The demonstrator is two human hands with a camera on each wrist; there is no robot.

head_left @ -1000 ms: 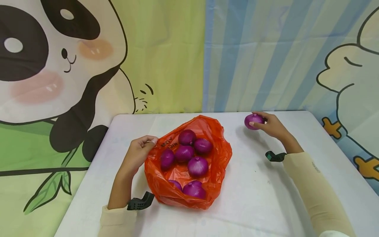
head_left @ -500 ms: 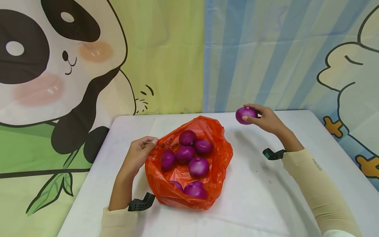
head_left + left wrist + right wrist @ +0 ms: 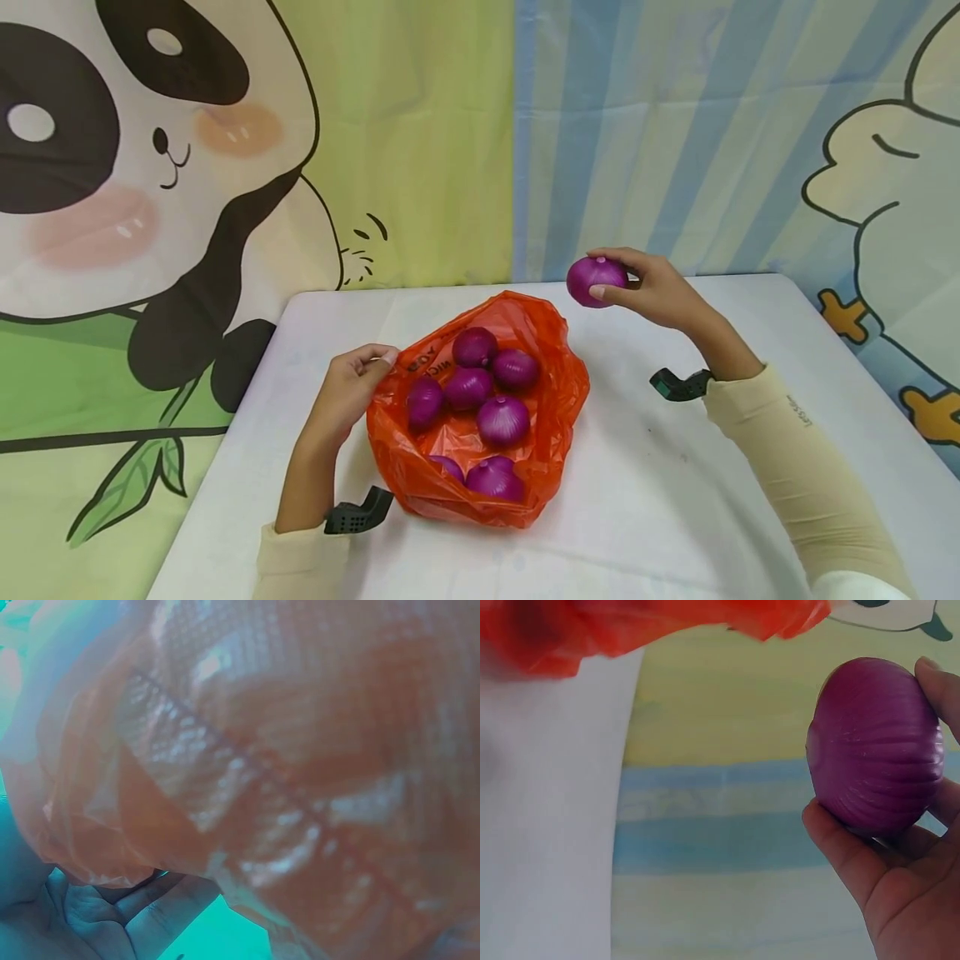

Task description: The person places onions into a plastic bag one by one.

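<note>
In the head view a red plastic bag (image 3: 551, 433) lies with its mouth spread, and several purple onions (image 3: 503, 421) sit inside. My left hand (image 3: 348, 387) pinches the bag's left rim between thumb and fingers. The left wrist view is mostly filled by the bag's side (image 3: 300, 750), with part of the palm below it. Up and to the right of the bag, my right hand (image 3: 652, 287) grips a single purple onion (image 3: 592, 282) above the table. That onion (image 3: 877, 746) shows clearly between thumb and fingers in the right wrist view, apart from the bag.
The bag rests on a white table (image 3: 645, 517), whose back edge meets a printed cloth backdrop (image 3: 427, 167) with a panda and stripes. A black wrist camera (image 3: 358, 511) sits on the left wrist, another wrist camera (image 3: 678, 385) on the right.
My right hand has lifted the onion and carried it leftward, closer to the bag. The left hand keeps its pinch on the bag's rim, and the bag stays in place.
</note>
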